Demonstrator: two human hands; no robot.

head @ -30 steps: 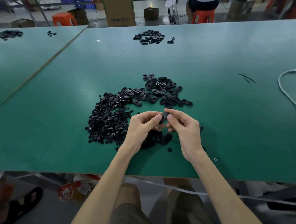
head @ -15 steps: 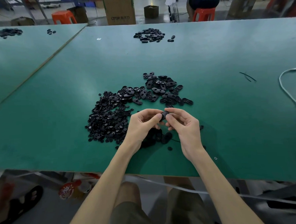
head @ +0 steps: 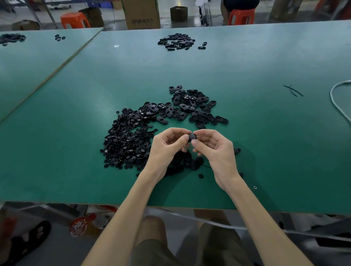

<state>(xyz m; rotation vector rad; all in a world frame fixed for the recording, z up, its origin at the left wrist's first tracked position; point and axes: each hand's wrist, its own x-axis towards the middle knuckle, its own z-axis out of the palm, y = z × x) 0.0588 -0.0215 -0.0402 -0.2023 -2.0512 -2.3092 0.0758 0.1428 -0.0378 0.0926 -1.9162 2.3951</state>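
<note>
The left hand (head: 167, 151) and the right hand (head: 216, 151) meet above the green table (head: 273, 148). Both pinch one small black plastic part (head: 192, 137) between fingertips and thumbs, held up off the table. Under the hands lie a few black pieces. Just behind sits a big pile of small black plastic parts (head: 130, 141).

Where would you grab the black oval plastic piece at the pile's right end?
Pinch the black oval plastic piece across its narrow width, from above and the right: it lies flat, and bare green table lies on that side.
</note>
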